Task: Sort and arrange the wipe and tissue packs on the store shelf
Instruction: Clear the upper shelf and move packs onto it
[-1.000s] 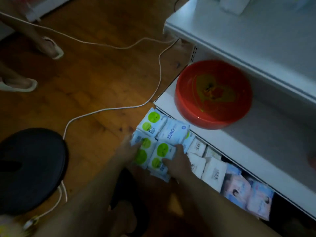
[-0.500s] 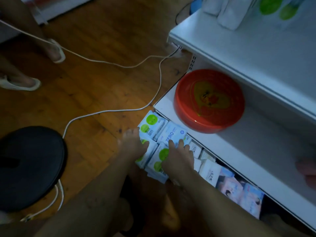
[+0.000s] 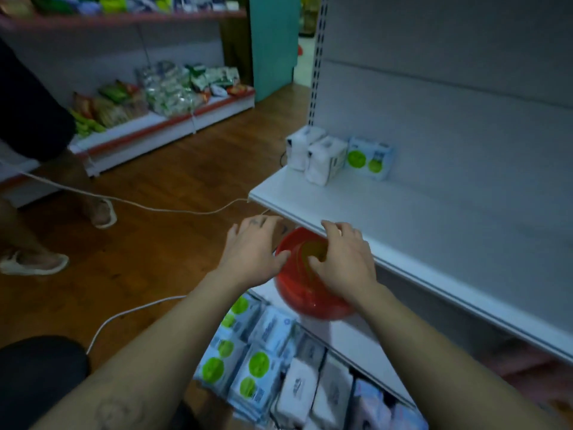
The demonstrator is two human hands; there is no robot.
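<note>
The left hand and the right hand hover with fingers loose and spread, grasping nothing, in front of the red basin on the middle shelf. The wipe and tissue packs lie crowded beneath that shelf at 6 o'clock from the hands, while two white tissue packs and a green-dotted wipe pack stand on the upper shelf at about 1 o'clock. They look light, soft and film-wrapped, probably a little slippery, so each is best taken across its short sides, thumb against fingers, and squeezed gently to avoid buckling.
</note>
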